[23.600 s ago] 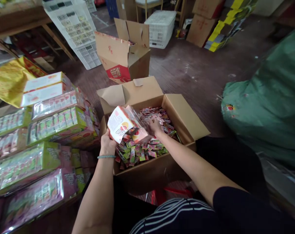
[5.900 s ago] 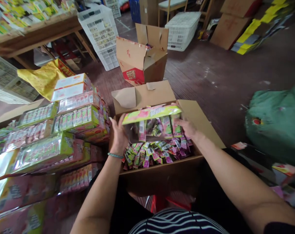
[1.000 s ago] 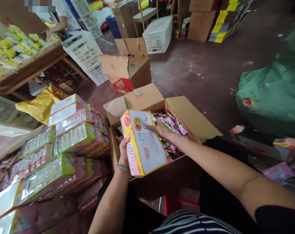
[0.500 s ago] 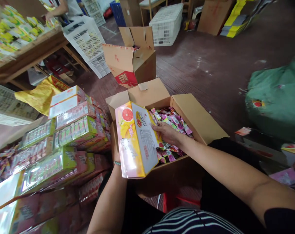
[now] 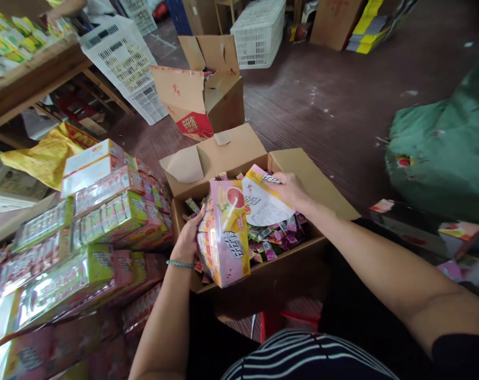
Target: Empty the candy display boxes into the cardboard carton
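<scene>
A pink and yellow display box (image 5: 230, 237) with a grapefruit picture is tilted above an open carton (image 5: 259, 274). My left hand (image 5: 189, 237), wearing a green bead bracelet, grips its left side, where wrapped pieces show through a clear front. My right hand (image 5: 289, 189) is closed on the upper edge of a white, pink and yellow card panel (image 5: 265, 206), angled beside the box. Whether panel and box are joined, I cannot tell. Small purple, pink and green sachets (image 5: 281, 237) fill the carton beneath both hands.
Filled display boxes (image 5: 108, 216) are stacked at left. Beyond the carton stand another open carton (image 5: 223, 105) and white crates (image 5: 259, 37). A green sack (image 5: 433, 148) lies at right. A person's hand (image 5: 59, 13) is over a table (image 5: 37, 79) at upper left.
The display box has turned, so its clear front now faces my left hand. My right hand has moved up and away with the panel. The whole view has shifted slightly.
</scene>
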The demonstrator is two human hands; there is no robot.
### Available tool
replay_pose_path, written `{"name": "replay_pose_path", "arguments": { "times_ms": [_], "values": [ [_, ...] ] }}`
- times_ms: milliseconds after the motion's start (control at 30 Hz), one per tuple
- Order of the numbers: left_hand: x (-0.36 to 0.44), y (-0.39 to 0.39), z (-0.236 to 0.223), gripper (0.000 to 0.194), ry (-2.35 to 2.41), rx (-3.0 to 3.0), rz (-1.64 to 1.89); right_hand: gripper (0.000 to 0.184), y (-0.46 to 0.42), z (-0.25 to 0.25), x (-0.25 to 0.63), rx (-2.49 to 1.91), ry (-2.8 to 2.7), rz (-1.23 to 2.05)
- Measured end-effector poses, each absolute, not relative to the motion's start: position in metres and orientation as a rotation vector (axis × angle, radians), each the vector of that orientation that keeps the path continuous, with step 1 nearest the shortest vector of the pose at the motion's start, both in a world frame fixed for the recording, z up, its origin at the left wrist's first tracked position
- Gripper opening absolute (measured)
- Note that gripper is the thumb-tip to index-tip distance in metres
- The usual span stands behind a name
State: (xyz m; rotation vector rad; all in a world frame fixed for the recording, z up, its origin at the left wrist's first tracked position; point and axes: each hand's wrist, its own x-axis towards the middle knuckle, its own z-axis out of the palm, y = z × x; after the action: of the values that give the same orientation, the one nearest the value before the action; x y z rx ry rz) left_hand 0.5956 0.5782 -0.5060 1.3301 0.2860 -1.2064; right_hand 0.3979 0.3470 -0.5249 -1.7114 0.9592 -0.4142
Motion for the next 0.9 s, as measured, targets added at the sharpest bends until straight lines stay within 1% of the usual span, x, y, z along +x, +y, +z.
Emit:
{"name": "replay_pose_path", "arguments": {
  "times_ms": [100,167,233,333,433,500,567,600,633,700,800,900],
  "values": [
    [0.605,0.582,-0.506,0.036,0.306,1.485,-1.097,0.016,0.334,-0.515,0.384,-2.121,1.152,-0.376],
    [0.608,0.583,-0.507,0.035,0.322,1.521,-1.007,0.018,0.332,-0.511,0.377,-2.197,1.208,-0.425],
    [0.606,0.582,-0.509,0.033,0.347,1.499,-0.929,0.026,0.328,-0.508,0.37,-2.12,1.159,-0.527],
    [0.595,0.574,-0.509,0.034,0.399,1.352,-0.896,0.048,0.323,-0.505,0.36,-1.667,0.886,-0.615],
    [0.577,0.562,-0.508,0.049,0.404,1.144,-0.863,0.079,0.334,-0.504,0.358,-1.187,0.608,-0.546],
    [0.563,0.553,-0.507,0.056,0.381,1.036,-0.821,0.098,0.359,-0.508,0.363,-1.113,0.496,-0.481],
    [0.551,0.548,-0.507,0.059,0.373,0.974,-0.811,0.117,0.391,-0.516,0.373,-1.209,0.436,-0.44],
    [0.547,0.547,-0.507,0.058,0.363,0.957,-0.821,0.124,0.406,-0.519,0.379,-1.28,0.442,-0.446],
    [0.546,0.548,-0.506,0.057,0.347,0.952,-0.836,0.128,0.418,-0.522,0.383,-1.346,0.468,-0.479],
    [0.55,0.554,-0.503,0.055,0.318,0.99,-0.856,0.122,0.428,-0.522,0.389,-1.428,0.544,-0.585],
    [0.566,0.565,-0.497,0.065,0.274,1.067,-0.812,0.11,0.41,-0.511,0.385,-1.493,0.529,-0.69],
    [0.568,0.566,-0.494,0.072,0.13,1.003,-0.787,0.107,0.374,-0.499,0.376,-1.577,0.42,-0.7]
  ]
}}
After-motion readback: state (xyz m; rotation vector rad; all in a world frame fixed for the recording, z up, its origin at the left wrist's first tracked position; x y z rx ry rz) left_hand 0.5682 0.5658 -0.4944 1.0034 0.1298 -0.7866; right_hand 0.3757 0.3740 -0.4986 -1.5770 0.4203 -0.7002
